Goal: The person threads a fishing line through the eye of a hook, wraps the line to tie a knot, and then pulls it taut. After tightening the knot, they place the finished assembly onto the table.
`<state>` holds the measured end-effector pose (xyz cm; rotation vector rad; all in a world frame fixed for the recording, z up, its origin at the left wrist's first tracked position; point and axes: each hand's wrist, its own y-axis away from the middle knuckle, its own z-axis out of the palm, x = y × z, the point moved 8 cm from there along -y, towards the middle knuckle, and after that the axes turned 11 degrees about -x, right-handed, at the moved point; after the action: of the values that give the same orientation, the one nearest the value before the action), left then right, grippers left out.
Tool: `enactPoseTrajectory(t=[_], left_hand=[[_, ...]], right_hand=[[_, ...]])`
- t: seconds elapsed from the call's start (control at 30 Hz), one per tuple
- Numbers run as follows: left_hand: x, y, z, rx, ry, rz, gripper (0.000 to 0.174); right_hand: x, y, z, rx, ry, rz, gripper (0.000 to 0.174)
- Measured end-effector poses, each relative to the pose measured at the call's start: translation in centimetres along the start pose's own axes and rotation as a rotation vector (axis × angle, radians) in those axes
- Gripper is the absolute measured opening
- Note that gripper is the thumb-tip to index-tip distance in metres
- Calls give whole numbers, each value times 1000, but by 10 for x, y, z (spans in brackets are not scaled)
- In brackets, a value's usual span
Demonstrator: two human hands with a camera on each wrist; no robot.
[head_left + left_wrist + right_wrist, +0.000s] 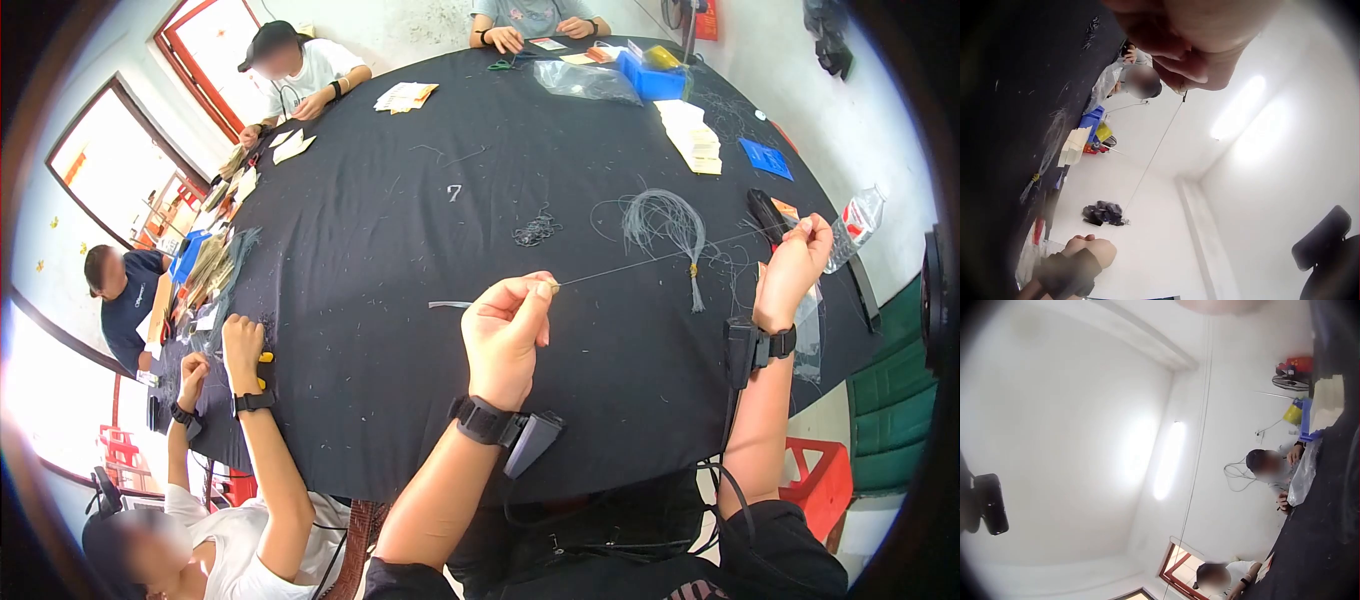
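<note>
Both hands are up over the black table (400, 260) with one thin thread (670, 259) stretched tight between them. The left hand (505, 335) has its fingers curled, thumb and forefinger pinching one end. The right hand (795, 262) pinches the other end, a bit higher, near the table's right edge. Can't tell if the thread clears the cloth. Right by it lies a grey bundle (665, 225) with a yellow tie (692, 270). A bottle (858, 225) sits just past the right hand.

Left hand (1191, 37) blurred, cut by top edge. Right hand (1222, 305) only a sliver, top edge; its grip on thread (1198, 437) unseen.
</note>
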<state>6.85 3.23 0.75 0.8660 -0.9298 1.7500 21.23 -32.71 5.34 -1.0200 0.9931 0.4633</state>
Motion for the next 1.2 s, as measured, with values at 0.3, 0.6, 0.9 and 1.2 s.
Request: enactPoseTrajectory(t=[0.3,0.6,0.9,1.2], left_hand=[[27,10,17,-75,-411,201,4],[37,14,28,-149,-581,325,7],[27,14,28,-163,-450,233,8],[26,14,27,-153,-406,219,7]], right_hand=[[-48,48,83,-698,-23,-175,33],[-63,176,140,-1494,-490,449,9],[-66,168,137,-1421,-447,285,2],[-65,165,136,-1398,-416,246,2]])
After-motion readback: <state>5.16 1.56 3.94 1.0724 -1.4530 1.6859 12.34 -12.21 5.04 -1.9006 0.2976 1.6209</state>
